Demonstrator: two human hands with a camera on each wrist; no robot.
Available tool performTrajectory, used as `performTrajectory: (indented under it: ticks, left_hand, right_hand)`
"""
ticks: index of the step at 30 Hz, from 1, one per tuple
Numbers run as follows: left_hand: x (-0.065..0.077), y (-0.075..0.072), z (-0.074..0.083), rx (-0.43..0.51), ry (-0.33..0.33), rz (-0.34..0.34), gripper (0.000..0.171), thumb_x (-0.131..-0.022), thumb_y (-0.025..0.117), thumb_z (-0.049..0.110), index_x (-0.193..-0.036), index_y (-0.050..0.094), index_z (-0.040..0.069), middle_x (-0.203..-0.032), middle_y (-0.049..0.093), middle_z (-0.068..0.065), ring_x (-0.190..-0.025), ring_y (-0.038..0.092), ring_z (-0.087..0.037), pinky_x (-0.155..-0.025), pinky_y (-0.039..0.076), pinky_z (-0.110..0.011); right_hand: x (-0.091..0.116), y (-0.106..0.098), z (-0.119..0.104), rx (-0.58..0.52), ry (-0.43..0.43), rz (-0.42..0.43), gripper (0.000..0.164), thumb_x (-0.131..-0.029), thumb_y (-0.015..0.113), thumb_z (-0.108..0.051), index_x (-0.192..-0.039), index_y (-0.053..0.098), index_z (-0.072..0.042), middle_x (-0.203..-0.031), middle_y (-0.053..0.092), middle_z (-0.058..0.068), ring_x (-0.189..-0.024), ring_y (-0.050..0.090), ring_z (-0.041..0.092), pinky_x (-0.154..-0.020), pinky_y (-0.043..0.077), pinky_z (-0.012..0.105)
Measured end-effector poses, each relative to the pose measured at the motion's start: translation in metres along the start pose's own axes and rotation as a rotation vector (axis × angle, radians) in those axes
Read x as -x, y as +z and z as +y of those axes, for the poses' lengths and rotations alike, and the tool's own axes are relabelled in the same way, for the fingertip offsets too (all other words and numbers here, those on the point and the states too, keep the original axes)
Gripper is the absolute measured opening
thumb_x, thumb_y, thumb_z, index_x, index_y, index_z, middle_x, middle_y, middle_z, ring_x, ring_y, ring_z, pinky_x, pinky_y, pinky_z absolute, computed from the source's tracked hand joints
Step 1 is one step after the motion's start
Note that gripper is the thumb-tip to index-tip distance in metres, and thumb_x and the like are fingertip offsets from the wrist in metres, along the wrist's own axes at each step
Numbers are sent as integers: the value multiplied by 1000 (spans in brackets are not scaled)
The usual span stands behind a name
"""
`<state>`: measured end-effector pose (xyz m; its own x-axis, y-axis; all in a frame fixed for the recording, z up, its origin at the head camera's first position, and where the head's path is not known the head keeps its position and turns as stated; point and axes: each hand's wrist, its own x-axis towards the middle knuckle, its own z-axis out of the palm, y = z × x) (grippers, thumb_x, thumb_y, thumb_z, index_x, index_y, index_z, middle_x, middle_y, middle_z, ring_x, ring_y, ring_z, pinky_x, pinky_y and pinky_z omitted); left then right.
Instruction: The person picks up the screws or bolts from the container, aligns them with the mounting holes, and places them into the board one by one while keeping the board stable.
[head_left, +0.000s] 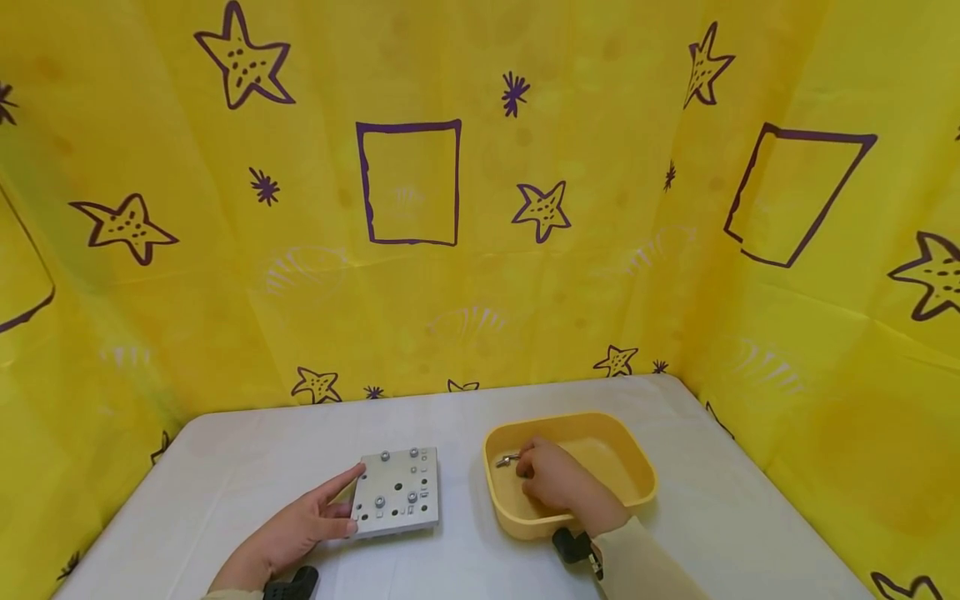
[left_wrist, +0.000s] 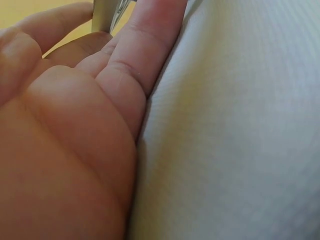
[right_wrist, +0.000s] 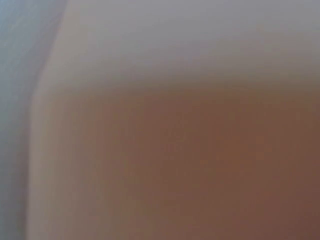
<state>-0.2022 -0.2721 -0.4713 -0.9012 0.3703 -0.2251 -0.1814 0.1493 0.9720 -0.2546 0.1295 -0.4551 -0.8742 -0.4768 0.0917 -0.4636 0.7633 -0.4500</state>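
Note:
At the left of the table, my left hand (head_left: pixel 296 527) grips a square silver metal plate (head_left: pixel 386 479) by its left edge, thumb at the near corner and a finger at the far one. Several socket-head screws stand in the plate among open holes. The left wrist view shows the palm (left_wrist: pixel 75 125) low against the tabletop and a bit of the plate (left_wrist: pixel 102 15). My right hand (head_left: pixel 558 479) reaches into a yellow tray (head_left: pixel 645 467), fingers curled beside small metal screws (head_left: pixel 506 460). Whether they pinch one is hidden. Blurred skin fills most of the right wrist view.
A white cloth covers the table (head_left: pixel 277 450), and the tray stands to the right of the plate. Yellow curtains (head_left: pixel 480 283) with purple starfish drawings enclose the back and both sides. Each wrist wears a black camera mount (head_left: pixel 573 546).

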Motion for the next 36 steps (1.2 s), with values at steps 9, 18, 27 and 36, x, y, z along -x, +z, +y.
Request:
performTrajectory:
  ticks: [9,18,27,36]
  left_hand:
    - [0,0,-1,26,9,-15,99,-83,80,6,-160,19,14,-158,14,-33,-120,57,-34,-96,49,-43]
    - [1,0,-4,30,7,-9,99,-83,80,6,-160,19,14,-158,16,-33,-120,57,-34,-96,49,-43]
    - [-1,0,-4,28,13,-11,99,-83,80,6,-160,19,13,-158,15,-33,-120,57,-34,-95,50,-44]
    - [-1,0,-2,14,6,-6,99,-83,80,7,-160,20,13,-158,14,-33,-120,57,-33,-95,50,-43]
  right_hand:
    - [2,-2,-5,39,59,27,12,-80,70,3,-81,73,-9,-84,50,-2,-76,51,17,-79,50,39]
    - [1,-4,-6,52,49,34,12,-80,68,2,-79,72,-9,-76,61,-5,-72,55,15,-72,51,36]
    - [9,-15,-8,-112,166,117,17,-84,69,0,-99,73,-3,-90,66,1,-80,57,18,-76,51,39]
    - [6,-36,-31,-558,331,262,32,-83,68,-1,-114,71,-6,-108,66,9,-89,57,23,-78,50,39]
